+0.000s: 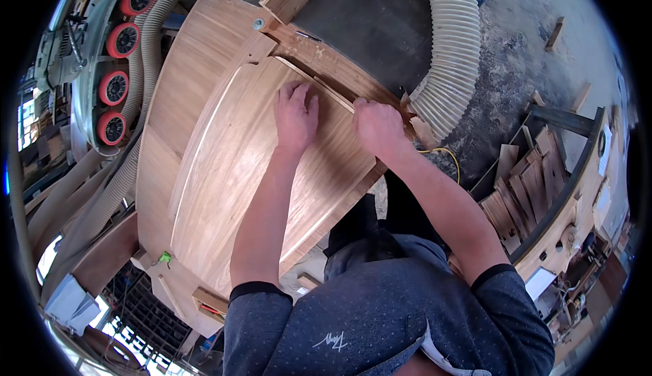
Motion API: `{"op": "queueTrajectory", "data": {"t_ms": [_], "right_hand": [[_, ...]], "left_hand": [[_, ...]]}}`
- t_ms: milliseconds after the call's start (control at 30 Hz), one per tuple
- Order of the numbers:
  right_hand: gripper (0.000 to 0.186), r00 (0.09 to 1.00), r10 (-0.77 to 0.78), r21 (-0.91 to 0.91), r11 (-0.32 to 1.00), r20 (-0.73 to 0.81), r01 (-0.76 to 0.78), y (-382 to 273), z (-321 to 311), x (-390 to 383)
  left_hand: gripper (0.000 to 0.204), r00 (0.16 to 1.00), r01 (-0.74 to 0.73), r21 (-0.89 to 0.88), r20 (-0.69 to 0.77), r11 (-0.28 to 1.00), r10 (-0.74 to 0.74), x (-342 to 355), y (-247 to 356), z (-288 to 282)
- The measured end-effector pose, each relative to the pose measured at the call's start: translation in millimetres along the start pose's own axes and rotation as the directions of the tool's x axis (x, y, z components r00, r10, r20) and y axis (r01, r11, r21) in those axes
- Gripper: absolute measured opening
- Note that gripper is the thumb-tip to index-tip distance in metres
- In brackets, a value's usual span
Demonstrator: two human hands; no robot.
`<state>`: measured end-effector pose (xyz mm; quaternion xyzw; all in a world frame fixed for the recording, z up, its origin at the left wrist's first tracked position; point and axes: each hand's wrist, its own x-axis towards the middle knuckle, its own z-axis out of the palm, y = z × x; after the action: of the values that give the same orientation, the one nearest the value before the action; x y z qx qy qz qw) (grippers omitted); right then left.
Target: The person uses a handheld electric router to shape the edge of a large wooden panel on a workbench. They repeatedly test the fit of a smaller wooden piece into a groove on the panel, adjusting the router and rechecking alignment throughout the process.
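A large pale wooden panel (234,142) lies on the workbench in front of me. Along its far edge runs a thin wooden strip (331,92), which ends at my right hand (382,130). The fingers of that hand are closed at the strip's end, and their tips are partly hidden. My left hand (297,119) rests on the panel near the same edge, fingers bent and thumb apart, with nothing seen in it. A wooden rail (333,60) lies just beyond the strip.
A ribbed dust hose (454,50) curves down beyond my right hand, beside a dark machine table (370,20). A machine with red wheels (123,40) stands at the left. Wooden offcuts (526,186) fill a bin at the right. A small green object (165,258) sits near the bench's left end.
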<state>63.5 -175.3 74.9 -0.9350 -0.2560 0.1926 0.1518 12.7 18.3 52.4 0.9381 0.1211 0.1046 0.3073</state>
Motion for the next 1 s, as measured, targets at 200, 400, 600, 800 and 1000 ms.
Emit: {"op": "queueTrajectory", "data": {"t_ms": [200,400,600,800,1000], "right_hand": [[0.011,0.994,-0.016,-0.045,0.999,0.108,0.020,0,1,5],[0.010,0.991,-0.097,-0.068,0.992,0.092,0.103,4,3,5],[0.013,0.991,-0.095,-0.065,0.993,0.091,0.101,8,4,8],[0.017,0.994,-0.055,-0.040,0.997,0.097,0.059,8,5,4],[0.011,0.998,-0.017,0.019,1.000,0.068,0.016,7,15,2]], "left_hand": [[0.034,0.987,-0.118,0.190,0.127,0.975,0.095,26,-10,3],[0.034,0.942,-0.275,0.204,0.255,0.940,0.220,48,-14,-9],[0.038,0.910,-0.317,0.133,0.321,0.939,0.262,58,-29,-1],[0.040,0.898,-0.332,0.094,0.336,0.939,0.284,60,-37,2],[0.044,0.905,-0.325,0.071,0.314,0.943,0.288,52,-40,-8]]}}
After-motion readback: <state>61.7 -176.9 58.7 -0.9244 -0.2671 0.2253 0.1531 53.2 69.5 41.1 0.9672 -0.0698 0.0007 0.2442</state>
